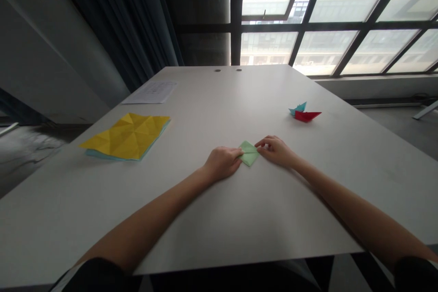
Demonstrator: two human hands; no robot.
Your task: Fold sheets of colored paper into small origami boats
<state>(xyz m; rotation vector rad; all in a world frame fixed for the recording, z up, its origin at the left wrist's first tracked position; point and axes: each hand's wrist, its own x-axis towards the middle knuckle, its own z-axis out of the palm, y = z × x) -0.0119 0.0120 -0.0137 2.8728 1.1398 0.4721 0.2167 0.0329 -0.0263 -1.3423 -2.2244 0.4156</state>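
A small folded green paper (pixel 249 155) lies on the white table (pixel 239 219) in front of me. My left hand (pixel 222 162) rests on the table with its fingers closed, pinching the paper's left edge. My right hand (pixel 275 149) is curled at the paper's right corner, fingertips pressed on it. Both forearms stretch across the table toward it.
A stack of creased yellow paper over light blue sheets (pixel 128 137) lies at the left. A printed white sheet (pixel 152 92) sits further back left. A red folded paper boat (pixel 306 115) and a teal one (pixel 297 108) stand at the right. Windows run behind the table's far edge.
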